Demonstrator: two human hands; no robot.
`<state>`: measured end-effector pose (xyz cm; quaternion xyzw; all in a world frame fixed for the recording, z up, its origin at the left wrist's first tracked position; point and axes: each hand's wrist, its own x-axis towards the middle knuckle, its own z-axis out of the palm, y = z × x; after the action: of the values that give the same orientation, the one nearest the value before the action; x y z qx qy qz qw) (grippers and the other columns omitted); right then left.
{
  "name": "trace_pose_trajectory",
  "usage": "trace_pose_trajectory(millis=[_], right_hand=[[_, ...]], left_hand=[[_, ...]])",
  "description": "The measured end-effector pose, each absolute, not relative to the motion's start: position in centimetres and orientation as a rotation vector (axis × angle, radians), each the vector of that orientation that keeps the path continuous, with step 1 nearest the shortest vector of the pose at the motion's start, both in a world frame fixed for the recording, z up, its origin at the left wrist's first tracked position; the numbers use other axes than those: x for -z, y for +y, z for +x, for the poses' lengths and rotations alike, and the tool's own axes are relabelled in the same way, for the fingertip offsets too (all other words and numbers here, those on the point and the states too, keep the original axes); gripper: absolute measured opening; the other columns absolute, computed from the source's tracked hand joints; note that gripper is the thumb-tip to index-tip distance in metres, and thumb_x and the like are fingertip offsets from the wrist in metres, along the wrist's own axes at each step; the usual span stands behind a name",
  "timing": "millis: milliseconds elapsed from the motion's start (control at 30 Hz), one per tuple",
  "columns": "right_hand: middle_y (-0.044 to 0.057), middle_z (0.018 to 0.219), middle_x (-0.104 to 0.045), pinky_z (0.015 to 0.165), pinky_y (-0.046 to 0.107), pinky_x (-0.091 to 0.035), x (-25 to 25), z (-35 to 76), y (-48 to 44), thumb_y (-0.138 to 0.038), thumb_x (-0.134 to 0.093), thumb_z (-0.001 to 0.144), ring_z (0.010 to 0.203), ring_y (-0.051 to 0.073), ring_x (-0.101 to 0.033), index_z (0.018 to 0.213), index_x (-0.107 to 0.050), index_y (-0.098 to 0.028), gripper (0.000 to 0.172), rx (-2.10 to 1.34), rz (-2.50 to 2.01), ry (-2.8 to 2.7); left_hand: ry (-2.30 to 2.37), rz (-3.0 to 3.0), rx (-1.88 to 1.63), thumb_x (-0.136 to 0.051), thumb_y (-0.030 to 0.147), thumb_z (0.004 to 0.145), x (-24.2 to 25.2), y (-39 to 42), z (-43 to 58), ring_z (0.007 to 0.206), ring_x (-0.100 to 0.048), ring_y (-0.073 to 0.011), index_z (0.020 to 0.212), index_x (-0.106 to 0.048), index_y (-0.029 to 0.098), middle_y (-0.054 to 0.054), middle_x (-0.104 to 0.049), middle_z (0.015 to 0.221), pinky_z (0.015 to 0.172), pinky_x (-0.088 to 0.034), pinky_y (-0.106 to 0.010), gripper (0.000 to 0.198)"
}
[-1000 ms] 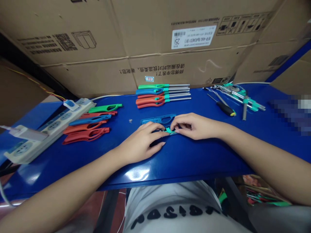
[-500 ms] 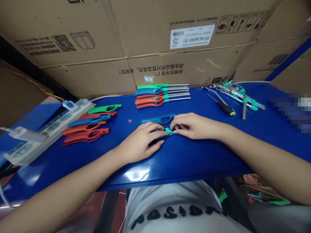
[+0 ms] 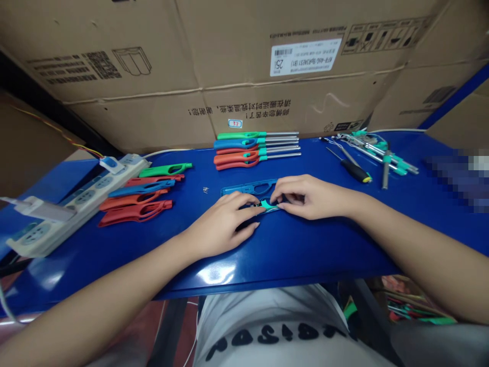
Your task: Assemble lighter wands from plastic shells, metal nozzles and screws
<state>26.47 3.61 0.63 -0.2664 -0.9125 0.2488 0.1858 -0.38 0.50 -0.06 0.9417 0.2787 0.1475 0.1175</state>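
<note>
A blue plastic handle shell (image 3: 244,189) lies flat on the blue table (image 3: 290,250) in front of me. My left hand (image 3: 223,224) rests on the shell's near edge, fingers curled and pressing it down. My right hand (image 3: 305,196) pinches a small teal part (image 3: 265,205) against the shell, fingertips meeting those of the left hand. Most of the part is hidden under the fingers.
Loose red, blue and green handle shells (image 3: 139,201) lie at the left by a white power strip (image 3: 72,204). Finished lighters with metal tubes (image 3: 255,149) lie at the back centre. A screwdriver (image 3: 353,168) and teal-and-metal inner assemblies (image 3: 376,150) lie at the right. Cardboard boxes (image 3: 237,66) wall the back.
The hands have barely moved; my right fingers shifted slightly on the teal part. The camera view wobbled a little.
</note>
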Motion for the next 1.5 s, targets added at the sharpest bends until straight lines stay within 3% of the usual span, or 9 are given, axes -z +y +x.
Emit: trace_pose_trajectory(millis=[300, 567, 667, 867, 967, 1100, 1267, 1400, 1500], right_hand=[[0.006, 0.095, -0.07, 0.073, 0.026, -0.048, -0.6, 26.5, 3.9, -0.017, -0.058, 0.091, 0.082, 0.015, -0.063, 0.097, -0.071, -0.017, 0.014, -0.709, -0.837, -2.6], [0.005, 0.095, -0.07, 0.067, 0.025, -0.046, -0.8, 26.6, 3.8, -0.013, -0.058, 0.089, 0.075, 0.013, -0.06, 0.098, -0.071, -0.017, 0.016, -0.738, -0.847, -2.612], [0.006, 0.096, -0.068, 0.07, 0.025, -0.047, -0.8, 26.5, 3.7, -0.012, -0.058, 0.089, 0.08, 0.014, -0.062, 0.098, -0.071, -0.017, 0.016, -0.733, -0.839, -2.604], [0.006, 0.097, -0.065, 0.07, 0.027, -0.049, -0.5, 26.3, 3.9, -0.022, -0.058, 0.094, 0.075, 0.013, -0.06, 0.101, -0.07, -0.017, 0.015, -0.587, -0.831, -2.521], [0.01, 0.108, -0.064, 0.086, 0.036, -0.051, 0.0, 26.4, 4.3, -0.021, -0.052, 0.096, 0.096, 0.021, -0.062, 0.113, -0.069, -0.019, 0.025, -0.326, -0.884, -2.493], [0.013, 0.135, -0.055, 0.1, 0.052, -0.045, 0.7, 26.6, 4.7, -0.013, -0.044, 0.096, 0.121, 0.031, -0.052, 0.13, -0.065, -0.027, 0.042, -0.119, -0.975, -2.622], [0.013, 0.136, -0.053, 0.103, 0.055, -0.043, 1.0, 27.0, 5.1, -0.02, -0.055, 0.093, 0.124, 0.032, -0.052, 0.107, -0.071, -0.023, 0.021, -0.193, -1.076, -2.574], [0.013, 0.129, -0.056, 0.104, 0.052, -0.043, 0.9, 27.2, 5.4, -0.023, -0.061, 0.089, 0.123, 0.03, -0.053, 0.093, -0.067, -0.02, 0.008, -0.332, -1.092, -2.504], [0.01, 0.109, -0.063, 0.093, 0.043, -0.049, 0.7, 27.1, 5.4, -0.025, -0.061, 0.088, 0.103, 0.024, -0.061, 0.092, -0.063, -0.019, 0.007, -0.441, -1.095, -2.402]], left_hand=[[0.808, 2.762, -0.424, -0.05, 0.026, 0.101, 0.1, 0.5, -0.5, 0.121, -0.057, -0.0262, 0.133, -0.064, 0.021, -0.012, -0.061, 0.13, 0.105, -0.047, -0.044, 0.035], [0.778, 2.746, -0.456, -0.045, 0.016, 0.101, 0.5, 0.9, -0.6, 0.122, -0.057, -0.0241, 0.133, -0.064, 0.023, -0.011, -0.062, 0.13, 0.105, -0.048, -0.041, 0.037], [0.763, 2.741, -0.491, -0.046, 0.015, 0.101, 0.7, 1.0, -0.6, 0.122, -0.057, -0.0234, 0.131, -0.065, 0.023, -0.01, -0.063, 0.129, 0.105, -0.049, -0.04, 0.036], [0.773, 2.69, -0.626, -0.053, 0.015, 0.099, 0.7, 1.0, -0.7, 0.111, -0.065, -0.0204, 0.121, -0.069, 0.019, -0.009, -0.067, 0.121, 0.098, -0.054, -0.035, 0.027], [0.82, 2.658, -0.67, -0.059, 0.017, 0.096, 0.4, 1.0, -0.8, 0.108, -0.067, -0.0195, 0.115, -0.068, 0.017, -0.008, -0.068, 0.118, 0.098, -0.054, -0.033, 0.021], [0.962, 2.684, -0.635, -0.066, 0.026, 0.093, -0.4, 1.1, -1.2, 0.105, -0.067, -0.0217, 0.106, -0.07, 0.018, -0.007, -0.071, 0.112, 0.095, -0.055, -0.035, 0.016], [1.083, 2.764, -0.526, -0.064, 0.035, 0.094, -1.4, 1.1, -1.7, 0.096, -0.069, -0.0219, 0.097, -0.073, 0.021, -0.003, -0.074, 0.1, 0.085, -0.055, -0.034, 0.017], [1.1, 2.773, -0.468, -0.063, 0.036, 0.094, -1.5, 1.1, -1.7, 0.094, -0.069, -0.0218, 0.095, -0.074, 0.021, -0.003, -0.075, 0.098, 0.083, -0.055, -0.034, 0.019], [1.114, 2.759, -0.57, -0.062, 0.036, 0.095, -1.3, 1.2, -1.6, 0.102, -0.067, -0.0233, 0.105, -0.074, 0.021, -0.005, -0.074, 0.107, 0.09, -0.055, -0.036, 0.022]])
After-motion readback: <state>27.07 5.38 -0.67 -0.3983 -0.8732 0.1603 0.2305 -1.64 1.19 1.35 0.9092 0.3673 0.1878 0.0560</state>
